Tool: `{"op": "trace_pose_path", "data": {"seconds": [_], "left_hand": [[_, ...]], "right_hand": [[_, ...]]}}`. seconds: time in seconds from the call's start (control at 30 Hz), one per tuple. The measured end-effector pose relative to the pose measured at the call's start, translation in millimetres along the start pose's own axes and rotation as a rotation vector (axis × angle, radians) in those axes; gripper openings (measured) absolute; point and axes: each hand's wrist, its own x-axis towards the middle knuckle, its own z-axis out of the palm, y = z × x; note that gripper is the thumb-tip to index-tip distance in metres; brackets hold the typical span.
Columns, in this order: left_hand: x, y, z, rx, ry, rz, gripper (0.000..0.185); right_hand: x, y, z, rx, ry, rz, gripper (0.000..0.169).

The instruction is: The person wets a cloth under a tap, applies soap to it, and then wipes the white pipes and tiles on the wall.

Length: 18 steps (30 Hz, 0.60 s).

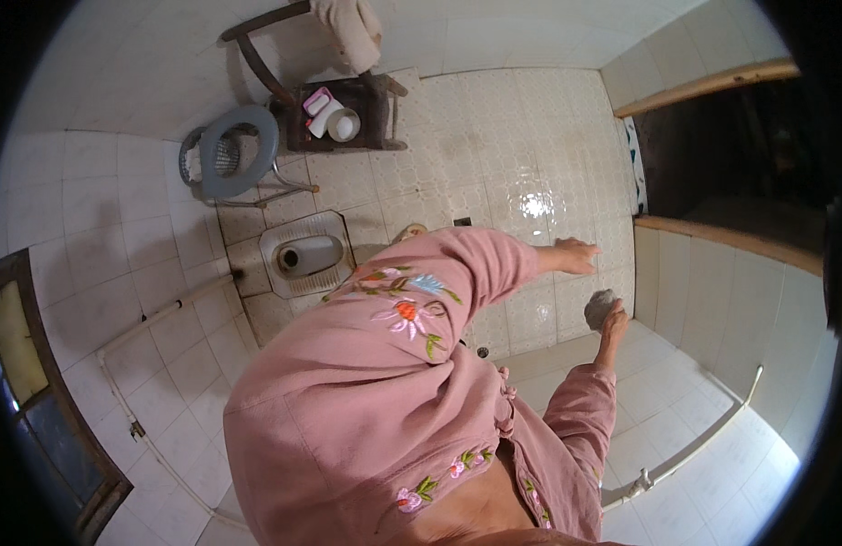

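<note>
My left hand [574,256] reaches out over the pale patterned floor tiles [516,136], holding nothing, its fingers apart. Whether it touches anything I cannot tell. My right hand [615,317] grips a rough grey wad [600,310], which looks like a scouring pad. That wad appears near the edge where floor and tiled wall [639,389] meet; contact is unclear. Both arms are in pink sleeves with embroidered flowers. Light glints off the floor beyond my left hand, and the tiles there look wet. A slipper [413,232] shows partly behind my left sleeve.
A squat toilet [305,254] is set into the floor. Behind it stand a grey commode seat [257,150], a basket [189,155] and a dark wooden chair [366,102] bearing small containers. A wood-framed doorway [728,150] opens at right. Pipes [694,450] run along the walls.
</note>
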Motion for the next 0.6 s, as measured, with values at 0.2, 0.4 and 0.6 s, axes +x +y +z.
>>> {"op": "trace_pose_path", "data": {"seconds": [0.2,0.4,0.6], "left_hand": [[-38,-130,-43,-0.441,0.162,-0.140,0.027],[-62,-131,-66,0.180,0.033,-0.278,0.032],[-49,-169,-102,-0.154,0.282,0.129,0.033]], "right_hand": [[41,-53,-5,-0.298,0.233,-0.405,0.061],[78,-94,14,-0.076,0.052,-0.220,0.062],[78,-134,24,-0.220,-0.083,-0.221,0.056]]}}
